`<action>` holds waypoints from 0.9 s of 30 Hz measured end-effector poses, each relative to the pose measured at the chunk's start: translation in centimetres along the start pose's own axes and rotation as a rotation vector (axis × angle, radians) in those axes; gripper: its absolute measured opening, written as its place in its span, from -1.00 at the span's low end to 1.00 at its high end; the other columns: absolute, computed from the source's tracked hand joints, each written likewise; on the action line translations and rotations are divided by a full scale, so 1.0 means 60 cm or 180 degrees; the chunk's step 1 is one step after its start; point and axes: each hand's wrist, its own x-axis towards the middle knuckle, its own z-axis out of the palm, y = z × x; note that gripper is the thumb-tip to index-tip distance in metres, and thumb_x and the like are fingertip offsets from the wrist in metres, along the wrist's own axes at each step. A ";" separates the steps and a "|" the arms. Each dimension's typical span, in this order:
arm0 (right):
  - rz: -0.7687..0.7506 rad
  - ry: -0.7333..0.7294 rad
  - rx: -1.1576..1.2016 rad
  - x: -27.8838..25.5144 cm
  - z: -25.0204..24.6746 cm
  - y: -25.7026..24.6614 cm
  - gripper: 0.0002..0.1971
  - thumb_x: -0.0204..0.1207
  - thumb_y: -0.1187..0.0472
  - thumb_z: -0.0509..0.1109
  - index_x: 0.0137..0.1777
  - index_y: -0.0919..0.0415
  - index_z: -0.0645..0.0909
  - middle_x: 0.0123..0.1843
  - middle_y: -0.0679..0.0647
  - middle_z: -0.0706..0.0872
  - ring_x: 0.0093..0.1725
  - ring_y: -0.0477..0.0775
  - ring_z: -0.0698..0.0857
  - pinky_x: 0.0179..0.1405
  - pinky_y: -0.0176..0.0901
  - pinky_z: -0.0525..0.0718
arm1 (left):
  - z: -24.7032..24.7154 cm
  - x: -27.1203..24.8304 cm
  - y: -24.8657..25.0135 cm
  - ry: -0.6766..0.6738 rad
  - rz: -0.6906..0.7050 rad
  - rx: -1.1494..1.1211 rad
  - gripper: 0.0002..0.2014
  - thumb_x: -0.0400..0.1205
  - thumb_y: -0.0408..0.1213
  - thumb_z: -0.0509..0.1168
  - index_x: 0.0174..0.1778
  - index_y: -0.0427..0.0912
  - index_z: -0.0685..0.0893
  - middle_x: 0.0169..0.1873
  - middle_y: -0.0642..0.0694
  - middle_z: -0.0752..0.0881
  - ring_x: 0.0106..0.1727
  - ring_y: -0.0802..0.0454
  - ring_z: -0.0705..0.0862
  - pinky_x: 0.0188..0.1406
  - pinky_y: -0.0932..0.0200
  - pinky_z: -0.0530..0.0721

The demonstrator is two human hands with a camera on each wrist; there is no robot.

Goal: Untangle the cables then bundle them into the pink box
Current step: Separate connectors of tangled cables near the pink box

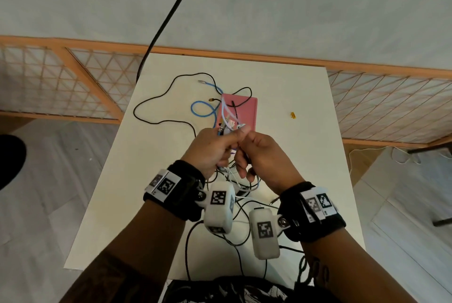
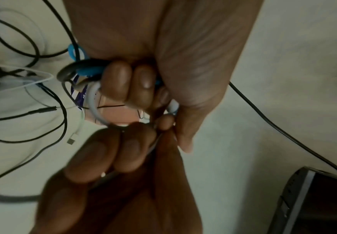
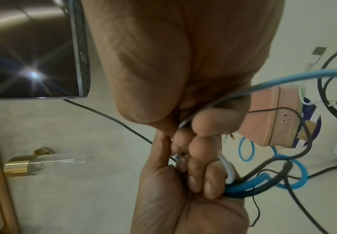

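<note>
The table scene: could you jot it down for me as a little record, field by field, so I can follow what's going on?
surface: white table
left hand: grips a bunch of cables, blue cable among them
right hand: pinches a white cable in the same bunch
pink box: on the table beyond the hands, cables draped over it
loose cables: black cable snaking left of the box
stray item: small yellow piece to the right
</note>
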 end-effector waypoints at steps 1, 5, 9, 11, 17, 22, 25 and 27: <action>0.0012 -0.0014 -0.0005 0.001 -0.001 0.001 -0.69 0.85 0.11 0.14 0.00 0.24 0.64 -0.47 0.10 0.55 -0.52 0.11 0.60 -0.56 -0.18 0.50 | 0.001 0.002 0.002 0.0113 0.0102 0.0013 -0.63 0.63 -0.09 0.55 -0.42 -0.14 0.62 -0.51 -0.05 0.49 -0.59 0.09 0.29 -0.62 0.24 0.19; 0.0036 -0.0216 -0.0032 0.002 -0.002 0.005 -0.72 0.82 0.21 0.19 -0.05 0.24 0.68 -0.43 0.15 0.61 -0.51 0.15 0.62 -0.47 -0.14 0.55 | -0.006 0.018 0.011 0.0954 0.0305 0.0036 -0.62 0.69 -0.20 0.50 -0.41 -0.17 0.56 -0.67 0.02 0.45 -0.70 0.11 0.33 -0.64 0.26 0.28; 0.0159 -0.0223 0.0053 -0.003 -0.006 0.011 -0.67 0.83 0.21 0.15 -0.11 0.25 0.66 -0.45 0.13 0.61 -0.53 0.13 0.62 -0.46 -0.14 0.55 | -0.032 0.029 0.017 0.0657 0.0040 -0.0433 -0.64 0.72 -0.01 0.44 -0.20 -0.21 0.58 -0.62 0.07 0.36 -0.65 0.11 0.24 -0.61 0.24 0.20; 0.0115 -0.0114 0.0114 -0.002 -0.008 0.012 -0.67 0.84 0.18 0.15 -0.09 0.25 0.66 -0.46 0.13 0.59 -0.54 0.13 0.63 -0.48 -0.15 0.56 | -0.026 0.015 0.006 -0.0124 0.0000 0.0195 -0.67 0.73 -0.03 0.44 -0.17 -0.21 0.61 -0.55 0.02 0.40 -0.59 0.10 0.23 -0.59 0.23 0.18; 0.0267 -0.0272 0.0218 -0.004 -0.007 0.002 -0.66 0.85 0.15 0.14 -0.09 0.26 0.63 -0.45 0.14 0.60 -0.51 0.16 0.67 -0.44 -0.12 0.63 | -0.038 0.043 0.021 0.0919 0.0298 -0.0677 -0.76 0.76 -0.13 0.42 -0.06 -0.15 0.52 -0.62 0.05 0.38 -0.68 0.16 0.27 -0.70 0.30 0.29; 0.0173 -0.0218 0.0325 0.000 -0.013 0.001 -0.65 0.85 0.13 0.14 -0.07 0.27 0.63 -0.45 0.16 0.57 -0.50 0.17 0.67 -0.46 -0.12 0.62 | -0.017 0.010 0.008 -0.0306 0.0220 0.0404 -0.67 0.69 -0.10 0.49 -0.22 -0.24 0.59 -0.46 -0.20 0.39 -0.58 0.10 0.24 -0.63 0.26 0.24; 0.0179 -0.0252 0.0334 0.003 -0.009 0.002 -0.69 0.85 0.14 0.14 -0.02 0.27 0.63 -0.45 0.14 0.55 -0.52 0.14 0.65 -0.51 -0.15 0.58 | -0.015 0.025 0.019 0.0497 0.0315 -0.0064 -0.72 0.74 -0.23 0.43 -0.23 -0.23 0.56 -0.60 0.05 0.37 -0.61 0.13 0.24 -0.64 0.26 0.22; 0.0141 -0.0297 0.0303 0.002 -0.010 0.005 -0.70 0.85 0.17 0.15 -0.02 0.29 0.62 -0.47 0.12 0.53 -0.55 0.12 0.60 -0.51 -0.16 0.53 | -0.028 0.034 0.019 0.0486 0.0282 -0.0140 -0.71 0.75 -0.10 0.43 -0.13 -0.23 0.58 -0.59 0.07 0.33 -0.59 0.11 0.22 -0.61 0.24 0.21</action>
